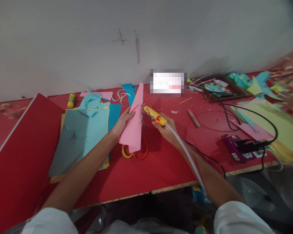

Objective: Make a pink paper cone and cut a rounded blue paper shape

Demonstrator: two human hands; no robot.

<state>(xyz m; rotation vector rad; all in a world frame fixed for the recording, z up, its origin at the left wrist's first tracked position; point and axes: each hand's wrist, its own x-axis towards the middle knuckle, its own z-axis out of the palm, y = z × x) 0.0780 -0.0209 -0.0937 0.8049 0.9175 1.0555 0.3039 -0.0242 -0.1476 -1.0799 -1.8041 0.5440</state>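
Note:
My left hand point(124, 123) is closed on a sheet of pink paper point(134, 126) rolled into a cone, its narrow end pointing up and away. In my right hand point(168, 128) is a yellow hot glue gun point(155, 116), with a small orange light glowing on it. A long translucent glue stick point(183, 148) trails from its back end over my forearm. The nozzle is close to the cone's right edge; whether it touches, I cannot tell. Partly under the paper lie scissors with a yellow and red handle point(127, 152).
Blue paper sheets point(88, 130) and a yellow glue bottle point(71, 100) lie left, beside a red upright board point(26, 156). To the right are a cutter-like tool point(193, 118), a purple power strip point(239, 148) with black cables, yellow paper point(280, 120) and a tray point(236, 94) of cutouts.

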